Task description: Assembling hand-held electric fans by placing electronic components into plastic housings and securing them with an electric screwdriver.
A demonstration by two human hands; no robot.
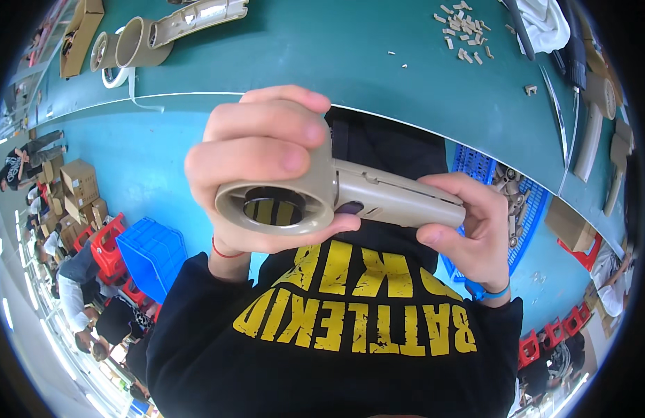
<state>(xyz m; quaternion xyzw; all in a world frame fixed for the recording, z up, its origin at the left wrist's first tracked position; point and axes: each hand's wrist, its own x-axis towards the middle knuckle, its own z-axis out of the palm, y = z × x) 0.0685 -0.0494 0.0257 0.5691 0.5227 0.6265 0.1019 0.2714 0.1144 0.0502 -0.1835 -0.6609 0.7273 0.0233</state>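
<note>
Worktop [322, 56]: green, with small beige pieces [465, 31] scattered toward the right.
Beige housing [357, 184]: raised between both hands in front of the black shirt [336, 383], round barrel at left, handle at right.
Left hand [260, 153]: curled around the barrel [312, 221].
Right hand [479, 226]: thumb and fingers closed on the handle's [406, 198] end.
Floor [155, 157]: blue, with a blue crate [152, 258].

The green table [322, 56] has room midway; clips [464, 26] obstruct right, tan housings [154, 54] left.

Beige housing [321, 182] partly hidden by left fingers [256, 155], white cloth [547, 29] cut off above
</note>
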